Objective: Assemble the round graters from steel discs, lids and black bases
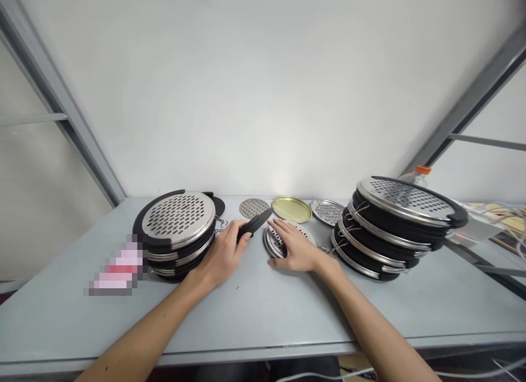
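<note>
My left hand [219,253] is shut on a curved black plastic piece [255,224], possibly a grater's rim or handle, whose end sticks out past my fingers. My right hand [293,245] lies flat on a round perforated steel disc [274,243], which it partly hides. Beside my left hand stands a stack of black-rimmed round steel graters [177,220]. A taller stack of the same kind [396,204] stands to the right of my right hand. Behind my hands lie a gold tin lid [291,209] and two more perforated discs [253,207] [327,212].
The pale grey table [263,316] has a front edge near me and meets a white wall at the back. A pixelated pink object [118,267] lies at the left. Behind the right stack stands a plastic bottle with an orange cap [416,176]. Tangled wires [499,223] lie at the far right.
</note>
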`<control>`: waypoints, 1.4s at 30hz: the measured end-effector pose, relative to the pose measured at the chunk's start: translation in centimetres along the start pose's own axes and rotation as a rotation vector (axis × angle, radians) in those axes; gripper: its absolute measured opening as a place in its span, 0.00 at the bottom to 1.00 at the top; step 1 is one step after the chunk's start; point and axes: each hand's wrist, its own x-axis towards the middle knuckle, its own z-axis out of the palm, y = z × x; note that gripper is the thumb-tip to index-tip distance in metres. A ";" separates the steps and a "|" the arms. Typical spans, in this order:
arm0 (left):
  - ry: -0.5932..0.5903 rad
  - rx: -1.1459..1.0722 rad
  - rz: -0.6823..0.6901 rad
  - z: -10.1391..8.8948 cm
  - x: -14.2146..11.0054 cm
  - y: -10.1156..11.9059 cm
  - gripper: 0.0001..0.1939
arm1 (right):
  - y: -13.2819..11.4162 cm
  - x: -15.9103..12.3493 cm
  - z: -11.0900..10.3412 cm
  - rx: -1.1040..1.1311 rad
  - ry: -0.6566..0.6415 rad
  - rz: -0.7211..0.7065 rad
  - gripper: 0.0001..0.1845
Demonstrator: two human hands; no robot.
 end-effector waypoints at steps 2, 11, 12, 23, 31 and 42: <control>-0.004 0.015 -0.039 0.0 -0.1 0.0 0.11 | -0.3 0.0 -0.2 0.020 0.016 -0.010 0.54; -0.026 0.044 -0.071 0.2 -0.2 -0.3 0.13 | -1.0 -0.4 -2.9 0.317 0.285 -0.047 0.35; -0.028 0.050 -0.062 0.3 -0.2 -0.3 0.13 | -0.8 -0.5 -3.1 0.374 0.315 -0.036 0.33; -0.327 0.148 0.232 -0.1 0.1 0.6 0.12 | 0.9 -0.8 -4.4 0.831 0.417 0.006 0.27; -0.458 0.117 0.310 -0.2 -0.2 0.3 0.11 | -0.8 -1.0 -3.5 0.507 0.384 -0.069 0.27; -0.242 0.205 0.010 0.6 -0.2 -1.0 0.19 | -2.4 -0.6 -1.7 0.143 0.198 -0.172 0.28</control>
